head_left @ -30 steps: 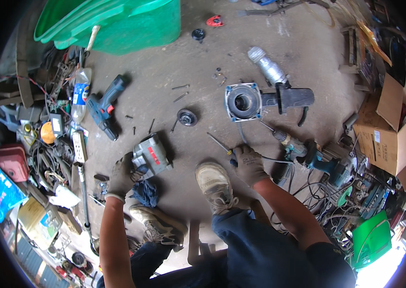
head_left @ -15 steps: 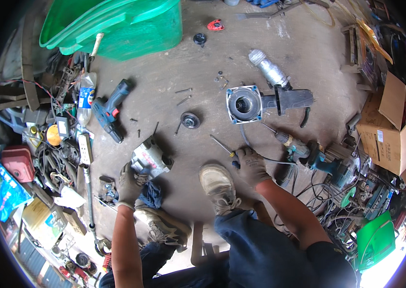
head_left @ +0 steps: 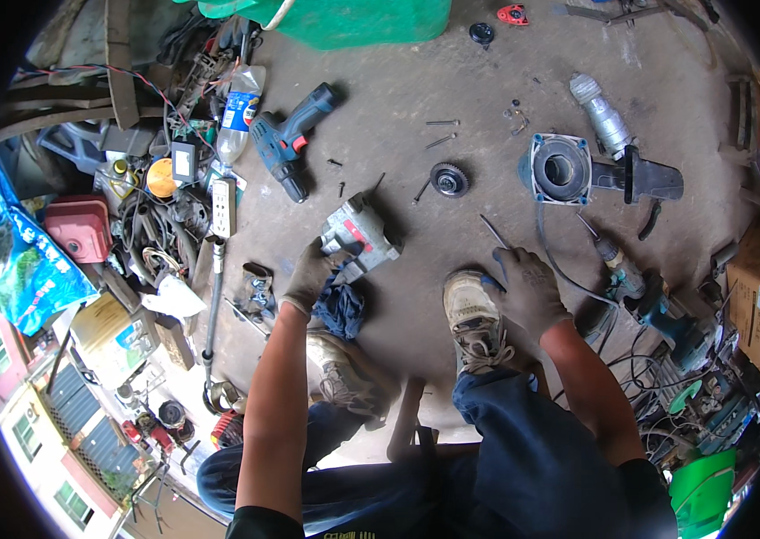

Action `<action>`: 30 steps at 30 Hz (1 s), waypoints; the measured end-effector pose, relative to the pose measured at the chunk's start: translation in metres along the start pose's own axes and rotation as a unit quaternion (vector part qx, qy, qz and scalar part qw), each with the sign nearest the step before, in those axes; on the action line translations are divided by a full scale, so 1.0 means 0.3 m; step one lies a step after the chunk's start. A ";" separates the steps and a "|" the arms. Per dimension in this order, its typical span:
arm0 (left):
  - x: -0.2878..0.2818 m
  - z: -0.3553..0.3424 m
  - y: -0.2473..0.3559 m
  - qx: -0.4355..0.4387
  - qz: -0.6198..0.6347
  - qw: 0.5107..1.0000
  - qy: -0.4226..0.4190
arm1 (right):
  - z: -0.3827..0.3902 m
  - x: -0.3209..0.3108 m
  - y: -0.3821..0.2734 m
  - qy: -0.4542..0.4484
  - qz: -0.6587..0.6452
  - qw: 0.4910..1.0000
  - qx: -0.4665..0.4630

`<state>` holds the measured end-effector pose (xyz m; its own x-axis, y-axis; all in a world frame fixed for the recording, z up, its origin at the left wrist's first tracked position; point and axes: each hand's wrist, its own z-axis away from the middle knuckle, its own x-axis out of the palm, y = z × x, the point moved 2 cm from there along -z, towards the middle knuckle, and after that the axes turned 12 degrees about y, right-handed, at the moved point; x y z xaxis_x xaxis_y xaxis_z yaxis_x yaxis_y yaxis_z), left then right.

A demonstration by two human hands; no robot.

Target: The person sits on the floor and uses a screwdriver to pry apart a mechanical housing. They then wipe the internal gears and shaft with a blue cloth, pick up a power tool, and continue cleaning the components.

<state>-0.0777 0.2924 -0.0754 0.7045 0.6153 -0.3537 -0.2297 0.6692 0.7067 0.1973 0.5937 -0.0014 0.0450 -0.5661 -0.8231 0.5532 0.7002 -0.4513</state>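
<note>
My left hand (head_left: 309,278), in a grey work glove, is closed on the near left edge of a grey metal gear housing (head_left: 364,232) with a red label, resting on the ground. My gloved right hand (head_left: 533,287) is closed round a screwdriver (head_left: 494,232); its shaft points away and to the left, its handle mostly hidden by the fingers. A dark blue rag (head_left: 340,311) lies below the housing. Beyond it are a toothed gear (head_left: 449,180) and loose screws (head_left: 441,140). Farther right lies a power tool body (head_left: 561,169) with a round open end facing up.
A blue cordless drill (head_left: 290,139) and a plastic bottle (head_left: 241,115) lie at the left, beside heaped parts and a power strip (head_left: 223,208). A green tub (head_left: 371,22) stands at the back. Another power tool (head_left: 667,319), cables and a cardboard box (head_left: 757,301) occupy the right.
The whole view has swung left, so things appear farther right. My left hand stays on the gear housing, and my right hand still holds the screwdriver, its handle now more covered.
</note>
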 end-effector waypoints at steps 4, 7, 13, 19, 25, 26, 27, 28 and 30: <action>-0.005 0.014 0.025 -0.110 0.023 0.994 -0.010 | -0.078 0.058 -0.120 -0.076 -0.311 0.945 0.073; 0.009 0.045 0.093 0.151 -0.080 0.983 -0.067 | -0.146 0.138 -0.199 -0.011 -0.483 0.870 0.096; 0.130 0.146 0.230 0.024 0.035 0.996 -0.078 | -0.293 0.124 -0.240 -0.200 -0.565 0.789 0.131; 0.330 0.333 0.518 0.039 0.214 0.968 -0.126 | -0.134 -0.263 -0.204 -0.014 -0.381 0.924 -0.039; 0.526 0.329 0.823 0.137 0.302 0.931 -0.153 | -0.142 -0.850 -0.231 0.051 -0.157 0.973 -0.159; 0.535 0.304 0.864 0.200 0.302 0.918 -0.163 | -0.164 -0.919 -0.269 0.038 -0.135 0.987 -0.078; 0.547 0.271 0.900 0.238 0.283 0.915 -0.163 | -0.184 -0.984 -0.321 0.018 -0.112 0.990 -0.084; 0.559 0.248 0.928 0.248 0.317 0.900 -0.171 | -0.198 -1.062 -0.358 -0.012 -0.089 0.995 -0.046; 0.582 0.202 0.961 0.307 0.262 0.905 -0.137 | -0.245 -1.116 -0.385 -0.024 -0.037 0.998 -0.051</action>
<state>0.0198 0.5675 0.1037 0.7661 0.5982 0.2350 -0.2244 -0.0938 0.9700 0.0571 0.7343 0.3011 0.0490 -0.6369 -0.7694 0.4695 0.6946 -0.5450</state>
